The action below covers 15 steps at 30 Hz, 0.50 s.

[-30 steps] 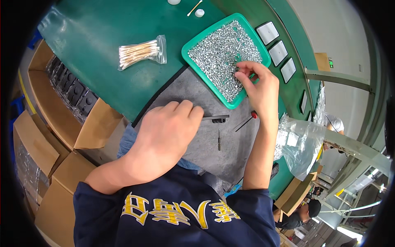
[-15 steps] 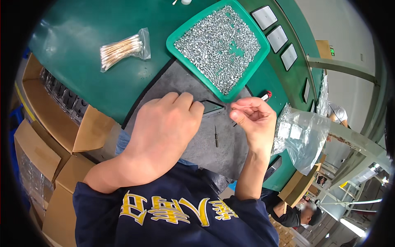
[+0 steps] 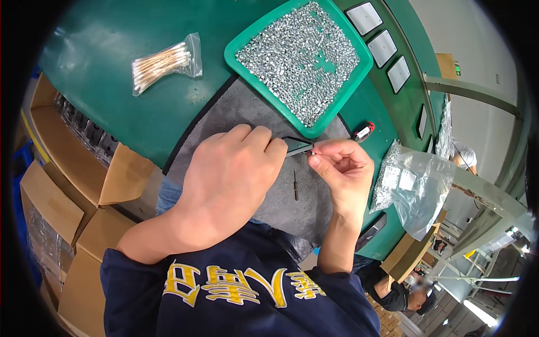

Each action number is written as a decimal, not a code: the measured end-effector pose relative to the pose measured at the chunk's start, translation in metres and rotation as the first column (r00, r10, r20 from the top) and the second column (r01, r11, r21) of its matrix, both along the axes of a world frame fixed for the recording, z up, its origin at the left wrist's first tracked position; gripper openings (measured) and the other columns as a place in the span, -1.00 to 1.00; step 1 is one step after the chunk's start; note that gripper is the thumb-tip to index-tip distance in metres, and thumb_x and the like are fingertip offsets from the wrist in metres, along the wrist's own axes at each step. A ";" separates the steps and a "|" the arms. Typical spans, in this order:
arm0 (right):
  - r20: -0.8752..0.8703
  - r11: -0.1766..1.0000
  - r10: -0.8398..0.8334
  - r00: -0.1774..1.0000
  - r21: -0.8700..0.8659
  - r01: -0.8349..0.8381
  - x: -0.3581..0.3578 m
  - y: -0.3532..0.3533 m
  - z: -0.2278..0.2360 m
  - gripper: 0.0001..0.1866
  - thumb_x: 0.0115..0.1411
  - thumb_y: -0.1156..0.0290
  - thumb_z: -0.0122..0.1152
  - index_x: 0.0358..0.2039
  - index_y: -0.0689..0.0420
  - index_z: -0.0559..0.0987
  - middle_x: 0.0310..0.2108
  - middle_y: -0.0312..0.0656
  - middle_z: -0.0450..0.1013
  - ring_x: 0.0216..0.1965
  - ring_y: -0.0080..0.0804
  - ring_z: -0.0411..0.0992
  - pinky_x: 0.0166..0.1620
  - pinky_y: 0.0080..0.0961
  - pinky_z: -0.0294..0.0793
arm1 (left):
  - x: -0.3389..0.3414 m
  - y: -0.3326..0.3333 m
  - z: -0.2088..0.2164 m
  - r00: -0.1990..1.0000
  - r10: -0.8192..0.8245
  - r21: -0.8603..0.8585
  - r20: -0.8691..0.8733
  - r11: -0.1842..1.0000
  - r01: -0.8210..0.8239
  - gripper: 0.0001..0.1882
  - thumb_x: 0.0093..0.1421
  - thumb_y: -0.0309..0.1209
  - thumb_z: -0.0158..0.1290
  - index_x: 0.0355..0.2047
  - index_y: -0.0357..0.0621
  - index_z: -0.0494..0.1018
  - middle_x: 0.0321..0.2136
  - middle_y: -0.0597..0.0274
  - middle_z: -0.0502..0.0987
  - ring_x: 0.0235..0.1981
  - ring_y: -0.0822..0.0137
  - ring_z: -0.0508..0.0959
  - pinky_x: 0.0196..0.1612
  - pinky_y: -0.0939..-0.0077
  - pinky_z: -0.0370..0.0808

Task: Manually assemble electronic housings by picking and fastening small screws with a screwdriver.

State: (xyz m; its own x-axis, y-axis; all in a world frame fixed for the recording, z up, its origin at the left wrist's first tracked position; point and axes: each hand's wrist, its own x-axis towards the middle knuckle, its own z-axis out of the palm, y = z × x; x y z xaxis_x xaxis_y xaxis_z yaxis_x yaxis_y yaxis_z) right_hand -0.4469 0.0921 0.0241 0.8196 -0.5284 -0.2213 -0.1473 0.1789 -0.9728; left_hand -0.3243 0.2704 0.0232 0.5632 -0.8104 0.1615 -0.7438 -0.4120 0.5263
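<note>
Over a grey cloth mat [image 3: 264, 205], my left hand [image 3: 227, 171] is closed on a thin black-edged flat piece [image 3: 297, 148]; its palm hides most of that piece. My right hand [image 3: 343, 168] pinches thumb and forefinger together at the piece's right corner. Between those fingertips shows a tiny shiny metal part [image 3: 312, 152], too small to name surely. Below the hands a slim dark tool like a small screwdriver [image 3: 296, 186] lies on the mat. Just beyond is a green tray [image 3: 263, 100] full of small silver nut-like parts [image 3: 297, 62].
Cotton swabs in a clear bag [image 3: 163, 64] lie at the left on the green table [image 3: 112, 33]. At the right are a red-and-black tool [image 3: 364, 132], a plastic bag of metal parts [image 3: 387, 180] and flat panels [image 3: 383, 48]. Cardboard boxes [image 3: 126, 177] stand left; a person [image 3: 404, 295] is lower right.
My right fingertips have moved slightly left, onto the flat piece's corner, and the tiny metal part now shows. My left hand has shifted slightly right.
</note>
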 end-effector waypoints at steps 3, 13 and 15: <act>0.014 0.943 0.054 0.998 -0.329 -0.047 0.002 0.006 0.000 -0.76 0.06 0.80 0.44 -0.27 0.24 0.71 -0.24 -0.13 0.68 -0.19 -0.35 0.66 -0.03 -0.53 0.66 | 0.001 0.000 -0.001 1.000 -0.006 -0.002 -0.009 1.000 0.006 -0.85 0.11 -0.54 0.21 -0.30 -0.10 0.53 -0.38 0.28 0.48 -0.43 0.24 0.49 -0.37 0.33 0.45; -0.026 0.279 0.310 0.950 -0.953 -0.118 0.008 0.012 0.005 -0.89 0.02 0.64 0.38 -0.40 0.17 0.72 -0.22 -0.22 0.67 -0.14 -0.25 0.64 -0.04 -0.43 0.65 | 0.005 0.001 0.000 0.999 -0.024 0.000 -0.021 1.000 0.024 -0.83 0.05 -0.55 0.20 -0.32 -0.10 0.51 -0.40 0.27 0.47 -0.42 0.23 0.49 -0.36 0.33 0.46; -0.030 0.234 0.324 0.945 -0.966 -0.110 0.008 0.011 0.004 -0.90 0.03 0.62 0.36 -0.40 0.17 0.71 -0.21 -0.23 0.67 -0.14 -0.25 0.64 -0.04 -0.43 0.65 | 0.005 0.001 0.000 0.999 -0.032 -0.002 -0.017 0.999 0.032 -0.83 0.04 -0.55 0.19 -0.33 -0.09 0.50 -0.40 0.27 0.46 -0.42 0.23 0.48 -0.36 0.33 0.46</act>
